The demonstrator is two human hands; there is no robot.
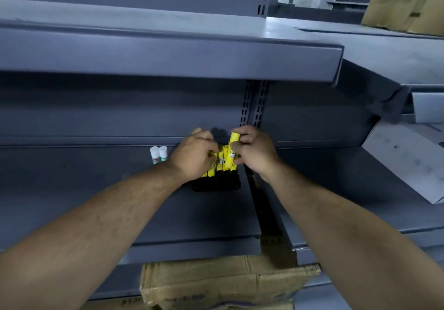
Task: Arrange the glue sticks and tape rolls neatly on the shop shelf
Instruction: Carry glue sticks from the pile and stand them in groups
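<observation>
Several yellow glue sticks [222,163] with black bases stand in a tight cluster near the back of the grey shelf [96,189]. My left hand [195,156] grips the cluster from the left, fingers curled on the sticks. My right hand [254,151] pinches one yellow glue stick [233,149] at the cluster's right side, raised a little above the others. Two white glue sticks [158,155] with green labels stand upright just left of my left hand. No tape rolls are in view.
A deeper grey shelf [168,53] overhangs above. A slotted upright [254,103] runs behind the hands. Below the shelf's front edge sits a cardboard box [216,283]. White boxes [408,156] lie on the right-hand shelf, brown cartons [403,0] at top right.
</observation>
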